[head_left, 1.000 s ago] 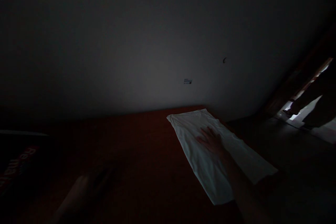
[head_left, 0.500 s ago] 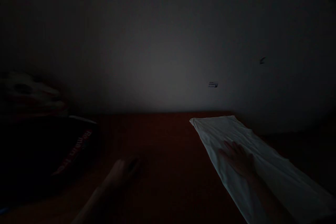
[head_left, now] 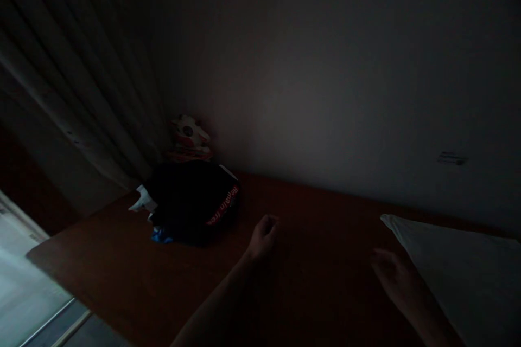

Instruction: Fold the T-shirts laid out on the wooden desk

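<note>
My left hand (head_left: 264,236) is above the brown tabletop (head_left: 321,227), its fingers curled into a loose fist with nothing seen in them. To its left lies a heap of dark clothing (head_left: 187,200) with red "Remain free" lettering along one edge. My right hand (head_left: 393,271), slightly blurred, is beside the left edge of a white cloth (head_left: 472,265). Its fingers are loosely bent and apart, and I see nothing held. The cloth lies spread flat and runs out of view on the right.
A white and red figure (head_left: 189,133) sits behind the clothing by the wall. A curtain (head_left: 89,76) hangs at the left. The table's left edge ends near a bright area at lower left. A small label (head_left: 451,158) is on the wall. The room is very dim.
The view has turned left, bringing in the curtain and the whole clothing heap. My right hand has come off the white cloth to its left side. My left hand stays loosely curled.
</note>
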`<state>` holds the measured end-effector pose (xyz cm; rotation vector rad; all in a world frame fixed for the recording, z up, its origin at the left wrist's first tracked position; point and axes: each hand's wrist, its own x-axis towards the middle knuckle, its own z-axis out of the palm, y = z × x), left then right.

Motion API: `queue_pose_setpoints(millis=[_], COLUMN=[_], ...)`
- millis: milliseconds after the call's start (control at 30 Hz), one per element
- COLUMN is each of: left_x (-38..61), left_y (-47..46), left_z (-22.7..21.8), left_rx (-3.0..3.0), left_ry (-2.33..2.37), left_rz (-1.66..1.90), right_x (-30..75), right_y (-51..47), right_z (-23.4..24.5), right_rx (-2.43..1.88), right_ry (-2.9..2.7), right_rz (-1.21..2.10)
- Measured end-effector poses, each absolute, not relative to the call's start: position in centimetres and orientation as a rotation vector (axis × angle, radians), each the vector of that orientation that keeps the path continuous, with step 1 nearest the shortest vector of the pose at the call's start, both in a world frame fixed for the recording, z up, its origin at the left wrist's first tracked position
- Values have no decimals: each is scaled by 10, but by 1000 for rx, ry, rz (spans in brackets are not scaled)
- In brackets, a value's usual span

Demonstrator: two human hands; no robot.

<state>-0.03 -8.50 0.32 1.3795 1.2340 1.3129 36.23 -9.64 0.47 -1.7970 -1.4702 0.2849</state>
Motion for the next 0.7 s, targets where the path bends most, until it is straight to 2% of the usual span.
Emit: queue_pose_setpoints(millis=[67, 167, 267, 367, 500, 600, 700], left_x=[-1, -2, -1, -2, -31, -80, -135], left_y=[-86, -92, -101, -109, -113, -110, -105], left_z=[2, 2, 3, 11, 42, 75, 100], left_rx=[1401, 1511, 1713, 2030, 2355, 2390, 2310], left_ry=[1239, 1278, 1320, 1432, 1688, 2031, 2408], left_rz=[1322, 1301, 1243, 1175, 1032, 958, 691], right_x=[314, 266, 255, 263, 270, 270, 270], right_y=[-95, -103, -109, -112, -113, -113, -113], right_z=[-10, -26, -33, -32, -25, -24, -28], right_rx=[-1770, -1718, -1656, -1613, -1612, -1593, -1568], right_ry=[-1529, -1561, -1641, -1634, -1496, -1464, -1462], right_rz=[469, 417, 370, 491, 618, 665, 672])
